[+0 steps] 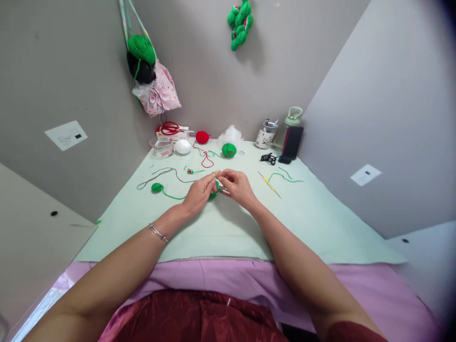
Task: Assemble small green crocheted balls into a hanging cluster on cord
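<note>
Near the middle of the bench, both hands meet over a small green crochet piece (pixel 214 193). My left hand (pixel 200 192) cups it from the side with the fingers curled narrow around it. My right hand (pixel 238 186) pinches tight at its upper edge, fingertip to fingertip with the left. Something red (pixel 224 192) peeks out just under the right hand; it is too small to name.

I judge the piece to be very light, soft and squashy. It is not fragile, but it is likely to deform or lose a loop if pulled. A gentle fingertip pinch on the body, not on the loose strand, looks like the safest hold.

Toward the left edge lie a second green bit (pixel 156 187) and a dark cord (pixel 160 172). A yellow hook (pixel 270 184) rests to the right, apart from the hands. Along the far edge sit a green yarn ball (pixel 229 150), a red yarn ball (pixel 202 137), white stuffing (pixel 231 134), red scissors (pixel 170 128), a cup (pixel 265 138) and a phone (pixel 292 141).
</note>
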{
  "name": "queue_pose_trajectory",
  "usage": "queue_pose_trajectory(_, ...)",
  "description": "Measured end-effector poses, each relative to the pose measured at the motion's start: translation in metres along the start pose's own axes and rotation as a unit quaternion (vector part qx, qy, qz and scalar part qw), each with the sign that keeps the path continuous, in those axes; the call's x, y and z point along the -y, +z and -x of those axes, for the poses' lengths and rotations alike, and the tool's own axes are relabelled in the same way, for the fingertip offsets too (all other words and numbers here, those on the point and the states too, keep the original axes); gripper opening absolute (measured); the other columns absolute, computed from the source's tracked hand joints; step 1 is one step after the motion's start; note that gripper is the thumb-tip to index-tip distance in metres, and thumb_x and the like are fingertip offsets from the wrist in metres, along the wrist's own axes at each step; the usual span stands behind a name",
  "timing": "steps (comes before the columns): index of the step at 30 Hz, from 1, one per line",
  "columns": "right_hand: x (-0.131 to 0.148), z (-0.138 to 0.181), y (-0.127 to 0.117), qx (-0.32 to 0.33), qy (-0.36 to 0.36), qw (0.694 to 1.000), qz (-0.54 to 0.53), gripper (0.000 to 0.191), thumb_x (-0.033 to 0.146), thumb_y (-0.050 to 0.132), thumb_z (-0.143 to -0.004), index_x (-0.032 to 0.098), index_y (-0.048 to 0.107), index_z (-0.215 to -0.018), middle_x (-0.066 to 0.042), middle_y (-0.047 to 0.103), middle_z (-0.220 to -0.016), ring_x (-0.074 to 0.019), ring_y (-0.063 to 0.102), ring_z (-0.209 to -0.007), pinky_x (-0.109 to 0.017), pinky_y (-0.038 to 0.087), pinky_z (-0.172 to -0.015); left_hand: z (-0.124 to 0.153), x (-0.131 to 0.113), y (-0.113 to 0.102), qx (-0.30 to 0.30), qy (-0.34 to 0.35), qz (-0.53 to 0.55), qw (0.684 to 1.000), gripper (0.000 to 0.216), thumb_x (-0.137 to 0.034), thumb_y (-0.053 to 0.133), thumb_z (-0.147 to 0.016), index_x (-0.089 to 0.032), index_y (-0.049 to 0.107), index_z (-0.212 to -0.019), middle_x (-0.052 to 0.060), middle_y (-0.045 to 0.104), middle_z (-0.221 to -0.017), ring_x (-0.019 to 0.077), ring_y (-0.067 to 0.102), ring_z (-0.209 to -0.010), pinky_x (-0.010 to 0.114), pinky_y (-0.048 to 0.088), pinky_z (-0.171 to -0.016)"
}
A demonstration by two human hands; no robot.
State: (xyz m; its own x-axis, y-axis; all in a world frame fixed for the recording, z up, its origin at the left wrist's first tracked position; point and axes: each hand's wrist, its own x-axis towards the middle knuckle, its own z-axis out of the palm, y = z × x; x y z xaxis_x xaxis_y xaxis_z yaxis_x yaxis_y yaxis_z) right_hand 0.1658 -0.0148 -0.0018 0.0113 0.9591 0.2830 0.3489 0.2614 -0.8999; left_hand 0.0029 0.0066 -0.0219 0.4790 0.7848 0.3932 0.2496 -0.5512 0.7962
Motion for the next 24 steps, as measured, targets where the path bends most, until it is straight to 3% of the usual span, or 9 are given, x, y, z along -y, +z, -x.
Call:
queue_pose_trajectory(3,0.001,-0.001,0.0,0.008,-0.004,1.0,-0.014,0.021,0.034,0.058,-0.076,0.015,0.067,-0.078,0.003,0.052,-0.057,-0.0106,0.041,-0.054,-0.024,0.035,-0.053,0.0,-0.001,0.001,-0.013,0.016,-0.041,0.999,0.034,-0.03,0.037,-0.099,-0.019,0.068,-0.11,0.004,0.06,-0.084,0.0172,0.056,-0.079,0.03,0.048,-0.08)
queue_pose_trajectory(7,0.0,-0.003,0.0,0.001,0.012,0.999,-0.032,0.02,0.035,0.06,-0.073,0.015,0.065,-0.075,0.004,0.05,-0.056,-0.0107,0.041,-0.054,-0.025,0.035,-0.054,-0.001,0.001,0.002,-0.035,0.014,-0.103,0.994,0.036,-0.031,0.038,-0.099,-0.021,0.066,-0.12,0.007,0.059,-0.099,0.0196,0.058,-0.094,0.033,0.048,-0.09)
queue_pose_trajectory(10,0.0,-0.004,-0.002,0.029,0.005,0.998,-0.048,0.021,0.034,0.06,-0.073,0.015,0.066,-0.078,0.004,0.052,-0.059,-0.0105,0.042,-0.056,-0.025,0.035,-0.056,-0.002,0.006,0.003,-0.044,0.025,-0.103,0.993,0.038,-0.032,0.037,-0.1,-0.022,0.065,-0.125,0.008,0.059,-0.113,0.02,0.058,-0.107,0.034,0.047,-0.097)
queue_pose_trajectory(19,0.0,-0.004,-0.004,0.043,0.021,0.995,-0.088,0.024,0.039,0.064,-0.073,0.015,0.063,-0.075,0.004,0.051,-0.058,-0.0093,0.04,-0.055,-0.025,0.031,-0.053,-0.002,0.007,-0.001,-0.061,0.038,-0.195,0.978,0.041,-0.029,0.038,-0.1,-0.024,0.064,-0.13,0.01,0.054,-0.141,0.0262,0.047,-0.129,0.048,0.035,-0.112)
queue_pose_trajectory(24,-0.002,-0.003,-0.003,0.051,0.032,0.993,-0.098,0.025,0.04,0.065,-0.073,0.016,0.062,-0.076,0.006,0.048,-0.055,-0.0085,0.037,-0.052,-0.024,0.028,-0.05,-0.003,0.005,-0.003,-0.047,0.045,-0.228,0.971,0.04,-0.026,0.037,-0.099,-0.022,0.066,-0.126,0.009,0.045,-0.152,0.0284,0.027,-0.148,0.054,0.021,-0.12)
